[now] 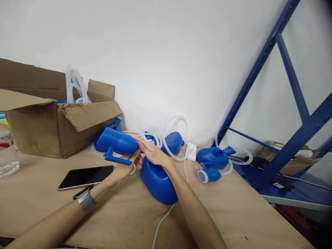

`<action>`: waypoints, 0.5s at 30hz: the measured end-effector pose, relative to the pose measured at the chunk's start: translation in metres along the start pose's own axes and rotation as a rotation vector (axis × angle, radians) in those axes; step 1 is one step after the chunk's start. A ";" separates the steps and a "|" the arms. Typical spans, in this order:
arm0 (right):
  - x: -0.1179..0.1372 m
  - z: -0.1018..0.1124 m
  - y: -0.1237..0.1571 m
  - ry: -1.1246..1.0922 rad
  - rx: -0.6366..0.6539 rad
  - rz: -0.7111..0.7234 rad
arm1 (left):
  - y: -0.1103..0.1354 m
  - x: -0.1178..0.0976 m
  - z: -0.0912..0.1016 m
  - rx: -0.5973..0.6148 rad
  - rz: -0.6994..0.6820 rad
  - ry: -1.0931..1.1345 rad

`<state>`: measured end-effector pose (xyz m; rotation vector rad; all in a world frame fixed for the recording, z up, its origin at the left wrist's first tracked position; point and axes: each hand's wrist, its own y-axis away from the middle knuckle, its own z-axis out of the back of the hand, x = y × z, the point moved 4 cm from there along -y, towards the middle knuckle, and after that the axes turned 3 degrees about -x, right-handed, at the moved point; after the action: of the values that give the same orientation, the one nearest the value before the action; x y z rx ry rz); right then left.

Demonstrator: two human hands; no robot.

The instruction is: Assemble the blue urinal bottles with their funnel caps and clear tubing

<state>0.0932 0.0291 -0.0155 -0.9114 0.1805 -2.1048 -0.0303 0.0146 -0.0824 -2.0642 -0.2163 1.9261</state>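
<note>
In front of me a blue plastic urinal cup (118, 141) with an open side lid points to the left. My left hand (132, 162), with a watch on its wrist, grips it from below near the narrow end. My right hand (153, 152) is closed, with fingertips pinched at that same narrow end, where the end of a tube may be; the fingers hide it. Just under my right forearm a blue urinal bottle (159, 183) lies on the table, partly covered by the arm. A black phone (86, 176) lies left of my left forearm.
An open cardboard box (38, 128) with clear tubing stands at the left. More blue bottles (212, 157) with coiled tubes lie along the wall near a white power strip (191, 151). A clear plastic container (7, 162) sits far left. Blue metal shelving (259, 58) rises at the right.
</note>
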 end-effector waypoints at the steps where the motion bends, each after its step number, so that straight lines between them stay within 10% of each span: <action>1: 0.000 -0.001 0.000 0.009 -0.010 -0.002 | 0.000 0.001 -0.001 0.017 0.014 0.023; 9: 0.004 -0.001 0.001 0.012 -0.039 -0.058 | 0.003 0.004 -0.010 0.037 0.150 0.241; 15: 0.005 -0.004 0.001 -0.032 -0.083 -0.086 | 0.002 0.008 0.008 -0.140 -0.114 -0.187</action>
<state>0.0884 0.0239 -0.0161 -1.0175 0.2163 -2.1744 -0.0382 0.0161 -0.0913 -1.9079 -0.5137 2.0860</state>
